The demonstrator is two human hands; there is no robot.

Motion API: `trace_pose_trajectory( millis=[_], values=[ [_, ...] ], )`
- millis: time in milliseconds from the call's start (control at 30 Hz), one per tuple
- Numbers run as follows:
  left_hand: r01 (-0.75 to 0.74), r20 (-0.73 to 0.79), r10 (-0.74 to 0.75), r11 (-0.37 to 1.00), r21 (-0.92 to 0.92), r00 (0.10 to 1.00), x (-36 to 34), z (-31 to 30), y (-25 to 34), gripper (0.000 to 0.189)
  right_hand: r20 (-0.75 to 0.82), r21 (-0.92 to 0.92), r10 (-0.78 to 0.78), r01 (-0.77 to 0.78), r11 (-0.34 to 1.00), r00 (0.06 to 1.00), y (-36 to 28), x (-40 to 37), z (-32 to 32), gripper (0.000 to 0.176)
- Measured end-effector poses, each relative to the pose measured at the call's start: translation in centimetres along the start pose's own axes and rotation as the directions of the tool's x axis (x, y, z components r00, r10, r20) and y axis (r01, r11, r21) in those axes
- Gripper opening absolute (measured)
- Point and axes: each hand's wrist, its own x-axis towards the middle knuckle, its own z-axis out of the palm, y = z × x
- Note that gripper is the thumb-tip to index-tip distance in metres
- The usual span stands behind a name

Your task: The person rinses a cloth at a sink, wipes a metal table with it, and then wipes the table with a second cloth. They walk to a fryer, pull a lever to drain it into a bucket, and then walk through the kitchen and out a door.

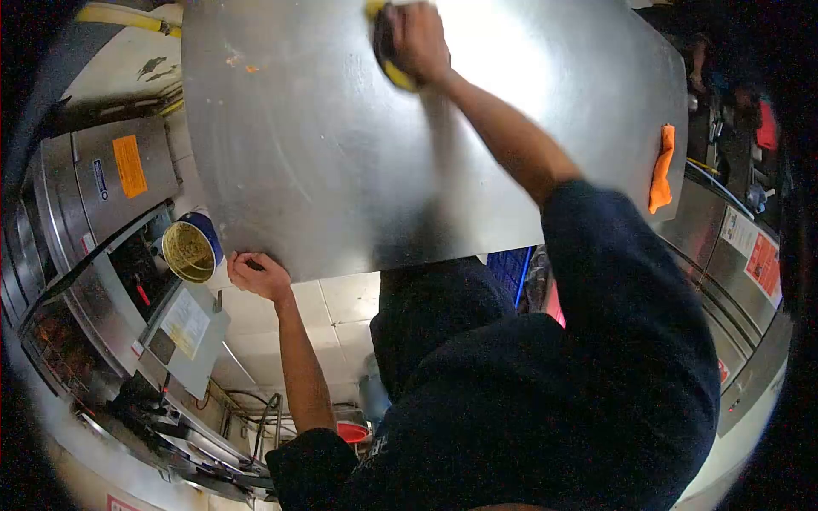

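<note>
My right hand point(421, 38) is closed over a yellow-and-dark scrubber point(394, 70), pressed to the far part of the metal table point(315, 162). Motion smears both, and the hand covers much of the scrubber. At the near left corner of the tabletop, my left hand point(259, 276) has its fingers curled around the edge. Beside that hand, past the corner, a blue tin point(202, 234) with a yellowish inside is tipped open toward me. Small orange bits point(250, 69) lie on the metal at the far left.
A folded orange cloth point(661, 169) lies by the table's right edge. Steel kitchen equipment point(122, 177) with an orange label stands on the left, and a steel cabinet point(734, 264) on the right. Below the table are a blue crate point(509, 271) and a red bowl-like thing point(352, 433).
</note>
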Motion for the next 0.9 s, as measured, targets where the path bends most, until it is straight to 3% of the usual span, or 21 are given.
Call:
trace_pose_trajectory(
  millis=[33,100,167,233,300,367,433,467,500,533,567,633,667,700,733,767,800,833,900],
  values=[
    [-0.013,-0.008,0.013,1.000,0.000,1.000,0.0,-0.1,0.0,0.008,0.246,0.103,0.327,-0.360,0.927,0.913,-3.6,3.1,-3.6,0.027],
    [0.012,-0.003,-0.012,1.000,0.015,1.000,-0.1,-0.1,0.5,0.008,0.190,-0.020,0.206,-0.206,0.978,0.960,-2.0,3.0,-1.5,0.029],
    [0.030,0.005,-0.030,0.999,0.024,1.000,0.2,-0.2,0.7,0.008,0.171,-0.047,0.140,-0.133,0.990,0.975,-2.1,-2.4,-0.4,0.026],
    [0.025,0.007,-0.025,0.999,0.029,1.000,0.2,-0.3,0.6,0.008,0.316,0.080,-0.005,-0.021,0.997,0.949,-4.9,-10.1,-3.6,0.020],
    [0.032,0.008,-0.032,0.999,0.033,0.999,0.4,-0.1,0.7,0.007,0.396,0.157,-0.038,-0.028,0.987,0.918,-4.9,-12.9,-4.3,0.014],
    [0.017,0.022,-0.018,0.999,0.047,1.000,0.5,-0.4,0.5,0.007,0.180,0.151,-0.056,0.029,0.988,0.982,-4.5,-11.1,-3.3,0.017],
    [0.051,-0.005,-0.051,0.999,0.008,0.999,0.3,-0.2,0.9,0.007,0.316,0.052,0.067,-0.087,0.995,0.947,-2.9,-5.3,-1.5,0.019],
    [0.056,0.005,-0.056,0.998,0.021,0.998,-0.1,-0.4,0.7,0.007,0.139,0.014,-0.032,0.030,0.999,0.990,-0.8,-2.5,1.4,0.021],
    [0.057,0.026,-0.058,0.997,0.053,0.998,-0.2,-0.4,0.6,0.007,-0.035,0.126,-0.096,0.100,0.987,0.995,-2.5,2.2,0.9,0.025],
    [0.054,0.036,-0.057,0.995,0.082,0.998,0.1,-0.3,0.5,0.008,0.313,-0.018,0.168,-0.171,0.985,0.935,-2.4,5.1,0.7,0.027],
    [0.046,0.030,-0.049,0.995,0.087,0.998,0.0,-0.3,0.3,0.008,0.144,0.030,0.034,-0.039,0.999,0.989,-2.1,6.9,1.4,0.026],
    [0.022,-0.003,-0.022,0.999,0.049,1.000,0.0,-0.1,0.1,0.008,0.225,-0.045,0.063,-0.054,0.998,0.972,-3.3,5.7,1.0,0.024],
    [0.018,-0.004,-0.018,0.999,0.038,1.000,-0.1,-0.1,-0.1,0.008,0.258,0.031,0.222,-0.238,0.971,0.940,-6.4,4.0,-0.4,0.028],
    [0.021,0.019,-0.022,0.999,0.035,1.000,-0.4,-0.2,-0.2,0.008,0.375,-0.128,0.116,-0.073,0.989,0.920,-3.0,-1.0,2.6,0.029],
    [0.018,0.035,-0.019,0.999,0.029,0.999,-0.2,-0.2,-0.1,0.008,0.419,-0.053,0.067,-0.049,0.997,0.905,-4.4,-5.6,0.8,0.030],
    [0.015,0.021,-0.015,1.000,0.016,1.000,0.4,0.1,0.0,0.008,0.621,-0.041,-0.003,0.036,0.998,0.784,-6.2,-9.1,-1.9,0.027],
    [0.014,0.022,-0.014,0.999,0.033,1.000,0.5,0.1,0.3,0.008,0.482,0.148,-0.187,0.131,0.980,0.856,-6.9,-12.8,-3.7,0.021],
    [0.016,0.029,-0.017,0.998,0.058,0.999,0.1,-0.3,0.4,0.007,0.366,0.238,-0.229,0.146,0.960,0.902,-7.7,-13.4,-4.4,0.019],
    [0.022,0.036,-0.024,0.998,0.061,0.999,-0.1,-0.2,0.0,0.007,0.334,0.251,-0.218,0.136,0.958,0.917,-6.9,-11.7,-3.3,0.019]
  ],
)
